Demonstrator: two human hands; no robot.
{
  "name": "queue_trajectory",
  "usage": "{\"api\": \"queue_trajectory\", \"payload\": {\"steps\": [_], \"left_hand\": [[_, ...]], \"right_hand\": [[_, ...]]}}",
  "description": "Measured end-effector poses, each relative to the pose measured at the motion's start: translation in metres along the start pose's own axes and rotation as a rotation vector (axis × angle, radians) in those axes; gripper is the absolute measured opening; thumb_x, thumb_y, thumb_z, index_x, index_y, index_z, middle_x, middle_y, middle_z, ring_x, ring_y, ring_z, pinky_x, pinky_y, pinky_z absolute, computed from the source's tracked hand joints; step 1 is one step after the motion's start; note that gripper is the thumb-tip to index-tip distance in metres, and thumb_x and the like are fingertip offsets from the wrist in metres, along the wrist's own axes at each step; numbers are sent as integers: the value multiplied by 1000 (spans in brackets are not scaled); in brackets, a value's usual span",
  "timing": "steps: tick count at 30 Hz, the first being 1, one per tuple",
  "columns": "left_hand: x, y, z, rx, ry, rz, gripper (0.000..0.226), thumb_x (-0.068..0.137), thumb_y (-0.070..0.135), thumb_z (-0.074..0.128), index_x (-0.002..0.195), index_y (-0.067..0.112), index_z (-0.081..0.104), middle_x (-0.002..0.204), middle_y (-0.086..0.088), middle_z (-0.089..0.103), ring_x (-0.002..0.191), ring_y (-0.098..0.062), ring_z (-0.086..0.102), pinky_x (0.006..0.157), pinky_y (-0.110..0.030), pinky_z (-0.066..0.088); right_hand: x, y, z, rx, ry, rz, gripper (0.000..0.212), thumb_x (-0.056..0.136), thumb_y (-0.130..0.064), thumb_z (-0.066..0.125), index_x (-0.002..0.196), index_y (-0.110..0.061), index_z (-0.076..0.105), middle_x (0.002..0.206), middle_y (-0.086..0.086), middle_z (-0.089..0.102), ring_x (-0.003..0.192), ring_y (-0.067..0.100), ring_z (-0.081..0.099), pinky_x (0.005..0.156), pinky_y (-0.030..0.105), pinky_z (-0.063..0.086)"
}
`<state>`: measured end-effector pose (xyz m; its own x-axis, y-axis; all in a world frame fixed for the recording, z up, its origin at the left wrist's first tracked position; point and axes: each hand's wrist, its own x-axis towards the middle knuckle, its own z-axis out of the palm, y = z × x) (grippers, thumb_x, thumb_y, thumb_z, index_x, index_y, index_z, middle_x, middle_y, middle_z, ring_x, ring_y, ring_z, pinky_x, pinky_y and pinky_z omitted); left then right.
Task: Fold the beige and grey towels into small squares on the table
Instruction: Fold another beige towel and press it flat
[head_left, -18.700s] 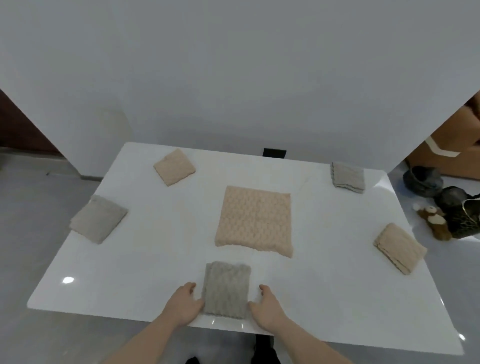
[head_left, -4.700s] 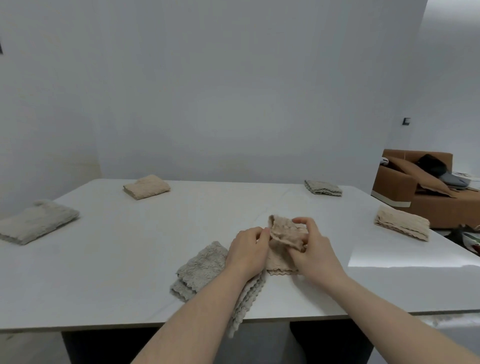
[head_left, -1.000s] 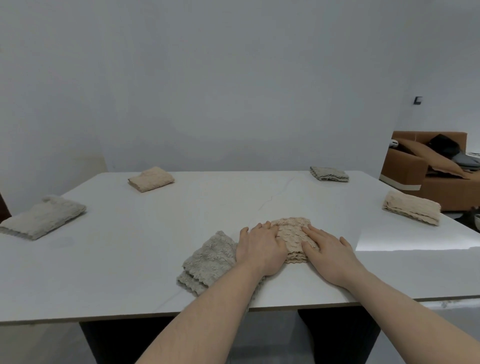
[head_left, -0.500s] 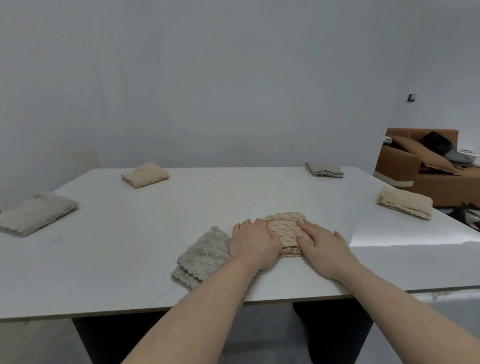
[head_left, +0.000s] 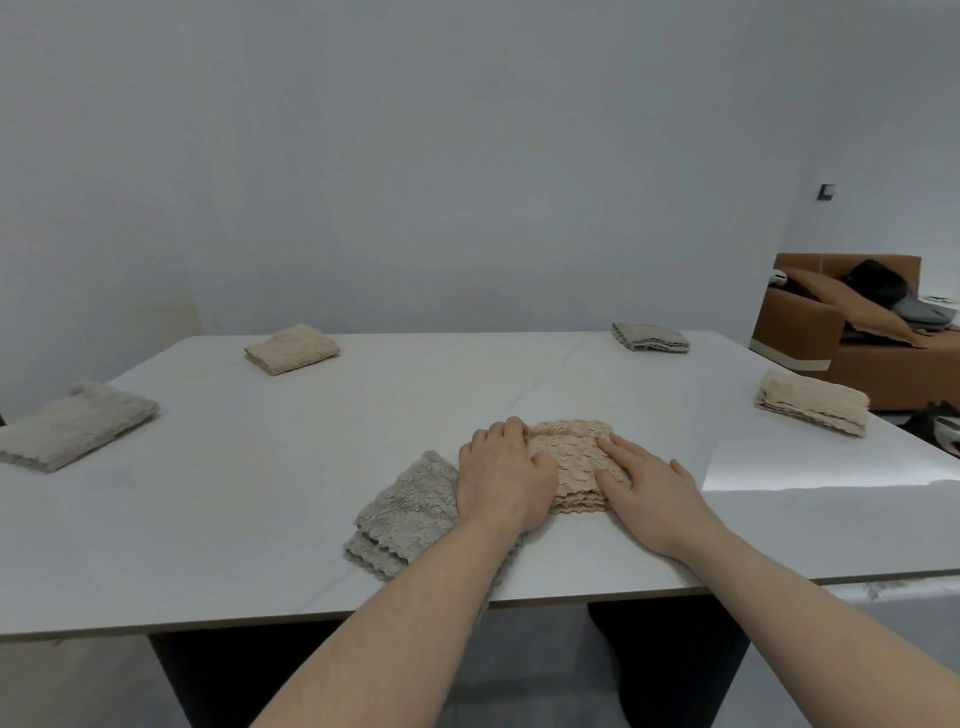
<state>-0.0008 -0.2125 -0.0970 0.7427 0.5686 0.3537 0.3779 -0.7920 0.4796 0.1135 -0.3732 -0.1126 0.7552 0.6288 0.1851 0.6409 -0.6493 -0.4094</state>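
Note:
A folded beige towel (head_left: 569, 457) lies near the front edge of the white table (head_left: 291, 478). My left hand (head_left: 504, 475) rests on the towel's left side with fingers bent over its edge. My right hand (head_left: 644, 483) presses flat on its right side. A folded grey towel (head_left: 410, 512) lies just left of it, partly under my left forearm, near the table's front edge.
Other folded towels lie around the table: a grey one (head_left: 72, 428) at the left, a beige one (head_left: 292, 348) at the far left, a grey one (head_left: 650, 336) at the far right, a beige one (head_left: 811, 400) at the right edge. A brown sofa (head_left: 852, 332) stands beyond.
Both hands stay on the folded beige towel. My left fingers have curled a little more over its left edge. The view has shifted slightly.

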Motion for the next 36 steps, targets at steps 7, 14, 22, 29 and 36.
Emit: {"api": "queue_trajectory", "payload": {"steps": [7,14,22,29,36], "left_hand": [[4,-3,5,-15,-20,1,41,94,38,36,128,22,53,129,1,58,116,-21,49,105,-39,38],[10,-8,10,8,-102,-5,46,94,44,28,132,29,50,130,5,47,119,-19,46,107,-38,35],[14,-2,-2,41,-257,-47,57,95,43,33,149,28,39,137,9,45,127,-14,39,114,-34,30],[43,8,-67,98,-773,-108,80,96,38,41,164,20,3,163,-3,27,153,-21,19,128,-49,0],[35,12,-160,14,-779,-250,77,93,24,45,163,21,13,168,5,20,155,-15,14,128,-47,1]], "right_hand": [[0,-1,1,-25,-10,26,59,102,-55,31,158,-40,23,166,-6,22,154,13,16,126,46,9],[-2,1,4,-72,-41,43,59,103,-56,23,159,-44,12,166,-12,21,155,15,11,127,42,6],[-1,-4,-3,-96,-134,75,64,96,-60,9,159,-46,6,166,-21,6,155,8,-3,127,39,-2],[34,-41,-60,-93,-552,266,77,90,-54,36,161,-33,14,169,0,15,154,25,14,124,45,20],[29,-100,-138,118,-593,363,70,96,-34,52,160,-29,23,168,4,11,150,24,28,117,35,30]]}}
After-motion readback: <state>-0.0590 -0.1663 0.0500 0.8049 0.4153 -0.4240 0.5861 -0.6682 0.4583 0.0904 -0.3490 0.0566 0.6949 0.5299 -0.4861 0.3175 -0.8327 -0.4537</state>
